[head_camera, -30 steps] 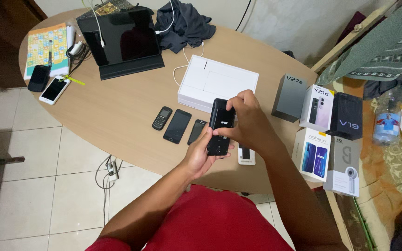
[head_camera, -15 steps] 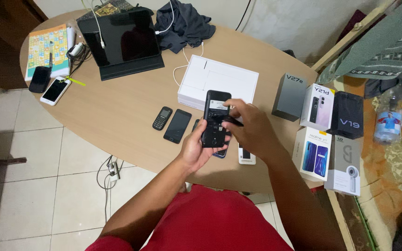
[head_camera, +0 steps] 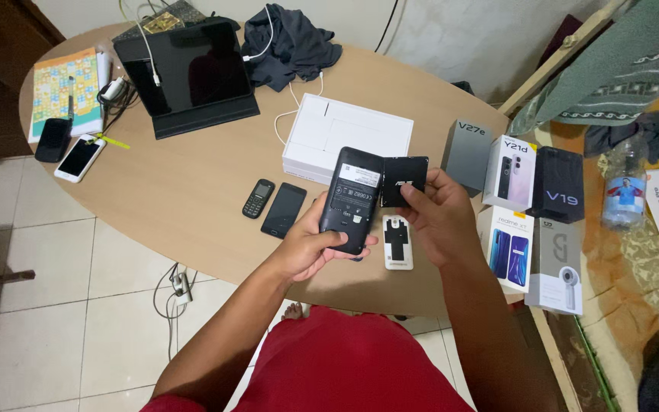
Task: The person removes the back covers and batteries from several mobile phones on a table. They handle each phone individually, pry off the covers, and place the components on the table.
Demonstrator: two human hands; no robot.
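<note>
My left hand (head_camera: 310,248) grips a black phone (head_camera: 352,200) with its back off, a white label showing on its inside. My right hand (head_camera: 440,217) holds a flat black battery (head_camera: 403,181) just right of the phone's top, touching its edge. Both are held above the near edge of the round wooden table (head_camera: 192,183). Under my hands a white phone part (head_camera: 397,243) lies flat on the table.
A small keypad phone (head_camera: 257,198) and a black smartphone (head_camera: 284,210) lie left of my hands. Behind are a white flat box (head_camera: 346,137), a tablet in a case (head_camera: 186,78) and dark cloth (head_camera: 287,42). Several phone boxes (head_camera: 528,206) stand right. Two phones (head_camera: 66,149) lie far left.
The battery has come out of the phone's back; my right hand now holds it apart at the upper right, where before it was pressed over the phone.
</note>
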